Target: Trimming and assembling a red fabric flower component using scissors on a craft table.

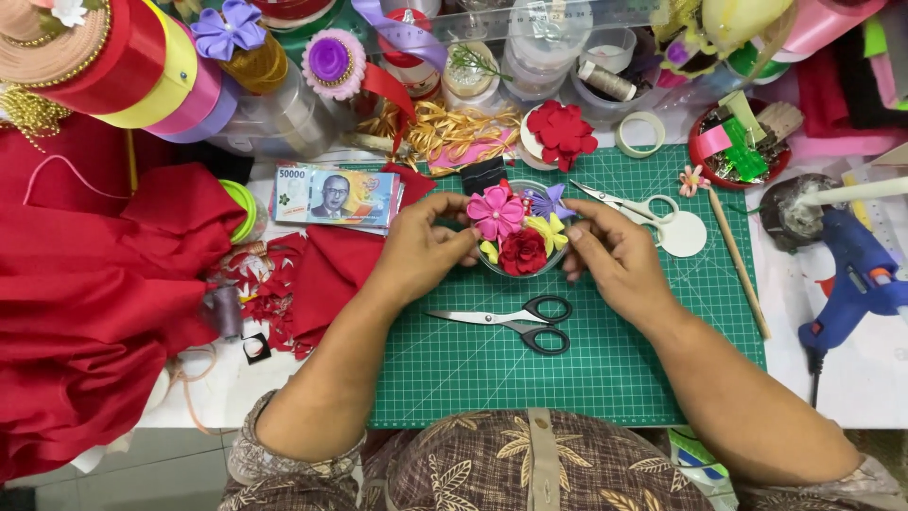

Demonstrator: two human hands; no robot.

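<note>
A small clear round bowl (558, 263) sits on the green cutting mat (615, 360), filled with ribbon flowers: a pink one (496, 212), a dark red rose (522, 252), a yellow one (549, 232) and a purple one (549, 201). My left hand (426, 248) holds the bowl's left side, its fingers against the pink flower. From the right, my right hand (615, 257) grips the bowl's other side. Black-handled scissors (530, 324) lie shut on the mat just in front of the bowl.
White-handled scissors (636, 204) and a white disc (683, 234) lie right of the bowl. A blue glue gun (856, 274) rests at the right edge. Red fabric (95, 284) spreads on the left, next to a stack of banknotes (336, 196). Ribbon rolls (161, 71) and jars crowd the back.
</note>
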